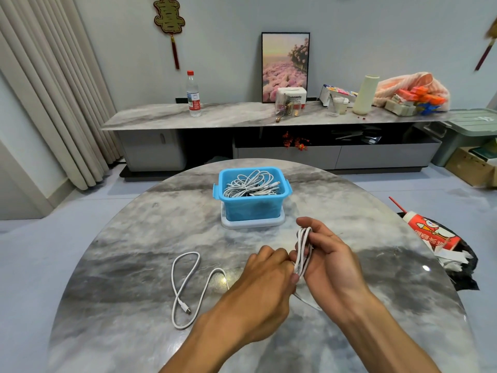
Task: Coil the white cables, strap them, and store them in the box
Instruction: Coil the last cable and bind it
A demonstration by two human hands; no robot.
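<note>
My right hand holds a coiled white cable upright above the round marble table, fingers curled round the loops. My left hand pinches the coil's lower part from the left. The cable's loose tail trails leftward across the table in a long loop, its plug end lying near the front left. Behind the hands stands a blue plastic box on its pale lid, holding several white cables in a tangle.
A red and white paper cup with a red straw lies on black and white scraps at the table's right edge. A low marble cabinet with a water bottle and clutter runs along the far wall.
</note>
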